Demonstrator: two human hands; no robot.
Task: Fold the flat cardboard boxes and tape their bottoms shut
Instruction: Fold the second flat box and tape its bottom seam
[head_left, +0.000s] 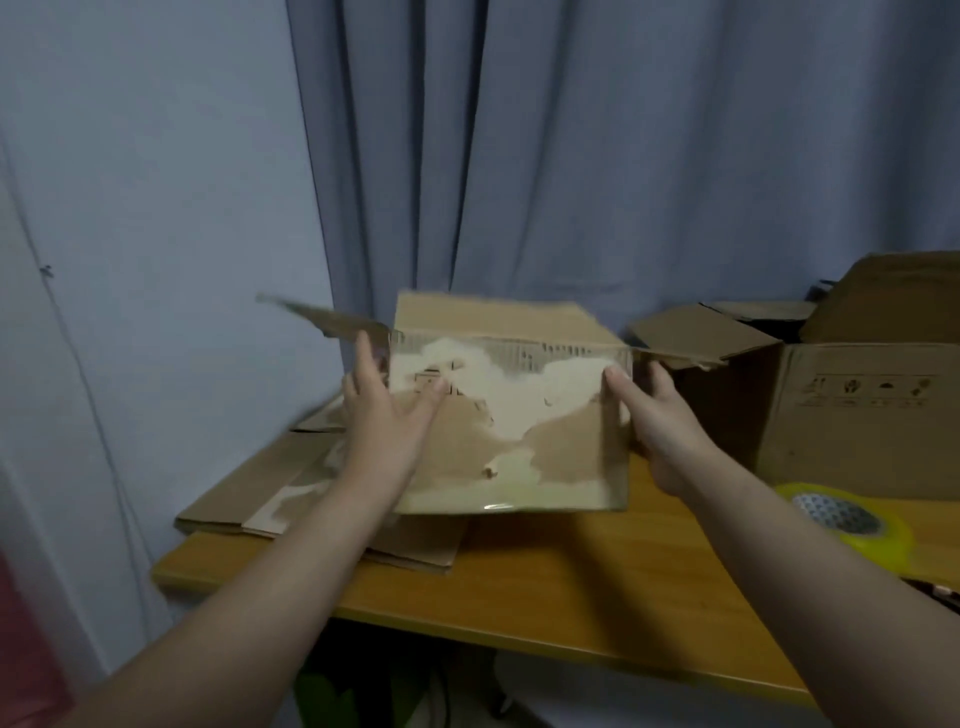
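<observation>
Held box (511, 421), second box (857, 415), one tape roll (880, 543)

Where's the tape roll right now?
In the head view, the tape roll lies on the table at far right, just in front of the big open box.

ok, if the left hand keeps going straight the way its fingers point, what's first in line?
The open side flap of the box it holds, just above the left hand's fingertips. Past that, probably the curtain; depth is unclear.
</observation>
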